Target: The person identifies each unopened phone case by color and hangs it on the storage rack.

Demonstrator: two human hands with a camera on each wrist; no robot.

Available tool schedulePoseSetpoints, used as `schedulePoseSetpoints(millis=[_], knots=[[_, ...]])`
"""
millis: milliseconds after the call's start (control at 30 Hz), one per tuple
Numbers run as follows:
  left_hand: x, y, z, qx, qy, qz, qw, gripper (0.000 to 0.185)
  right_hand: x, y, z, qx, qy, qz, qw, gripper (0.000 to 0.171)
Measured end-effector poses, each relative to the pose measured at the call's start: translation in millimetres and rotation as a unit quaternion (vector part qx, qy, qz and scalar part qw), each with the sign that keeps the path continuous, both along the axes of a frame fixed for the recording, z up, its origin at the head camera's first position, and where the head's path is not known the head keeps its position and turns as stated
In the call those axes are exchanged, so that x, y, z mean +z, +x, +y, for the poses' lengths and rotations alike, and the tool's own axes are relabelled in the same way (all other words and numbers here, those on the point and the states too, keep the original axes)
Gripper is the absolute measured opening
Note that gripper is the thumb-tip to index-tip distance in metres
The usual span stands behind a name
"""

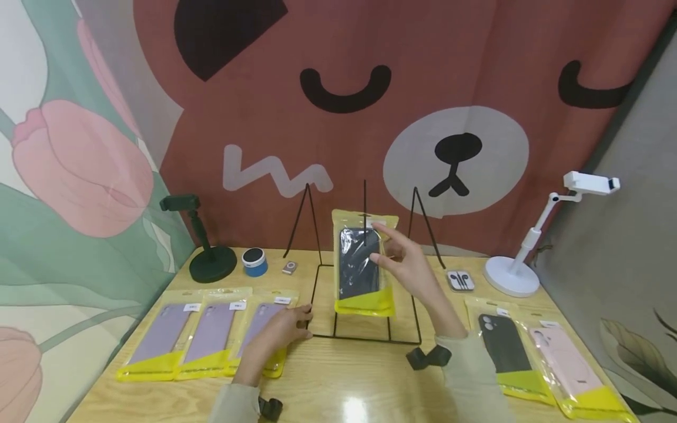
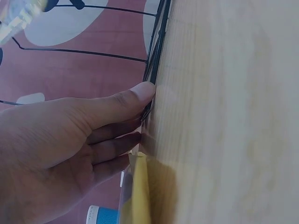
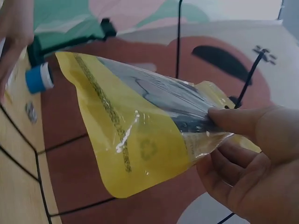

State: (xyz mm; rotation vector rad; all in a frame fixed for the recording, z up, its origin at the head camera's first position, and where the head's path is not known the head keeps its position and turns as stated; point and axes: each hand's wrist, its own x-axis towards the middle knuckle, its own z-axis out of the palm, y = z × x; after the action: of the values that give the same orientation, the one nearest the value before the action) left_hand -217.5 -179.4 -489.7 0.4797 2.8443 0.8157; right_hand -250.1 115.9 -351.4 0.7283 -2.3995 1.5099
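My right hand [image 1: 407,267] pinches the right side of a yellow-edged clear pouch [image 1: 358,264] holding a dark phone case. In the head view, the pouch overlaps the middle of a black wire display rack [image 1: 365,339], and an upright-looking prong [image 1: 365,197] crosses the pouch's top at the hang hole. The right wrist view shows the thumb on the clear face of the pouch [image 3: 140,130] and fingers behind it. My left hand [image 1: 280,330] grips the rack's front left corner; in the left wrist view its thumb [image 2: 145,91] presses the wire.
Several pouches with purple phone cases [image 1: 208,332] lie at left; pouches with a black case [image 1: 505,343] and a pink case [image 1: 566,358] lie at right. Behind are a dark green phone stand [image 1: 213,264], blue speaker [image 1: 255,262], small player [image 1: 289,268], boxed earphones [image 1: 460,281] and white stand [image 1: 512,276].
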Motion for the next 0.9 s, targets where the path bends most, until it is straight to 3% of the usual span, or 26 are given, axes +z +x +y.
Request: schedulePoseSetpoints(millis=[200,367,500,700,833,900], knots=[[-1.6,-0.9,1,-0.002,0.005,0.006,1.0000,0.045,2.0,-48.7,0,-0.017,0.001,0.029,0.999,0.059],[-4.1,-0.7,-1,0.004,0.008,-0.002,1.0000,0.047,0.2,-63.6,0,-0.027,-0.003,0.017,1.000,0.055],[-6.9,1.2,1,-0.001,0.009,-0.009,0.9999,0.046,-14.3,-45.0,19,-0.045,0.018,-0.014,0.999,0.048],[-4.4,1.1,-1,0.000,0.016,0.003,0.9999,0.047,-48.7,1.5,67,-0.066,0.140,-0.012,0.988,0.039],[-4.3,1.3,-2,0.004,0.015,0.007,0.9999,0.047,-69.6,24.1,116,-0.122,0.226,-0.018,0.966,0.039],[-3.9,0.9,-2,0.005,0.014,0.005,0.9999,0.047,-77.7,33.6,141,-0.162,0.278,-0.047,0.946,0.045]])
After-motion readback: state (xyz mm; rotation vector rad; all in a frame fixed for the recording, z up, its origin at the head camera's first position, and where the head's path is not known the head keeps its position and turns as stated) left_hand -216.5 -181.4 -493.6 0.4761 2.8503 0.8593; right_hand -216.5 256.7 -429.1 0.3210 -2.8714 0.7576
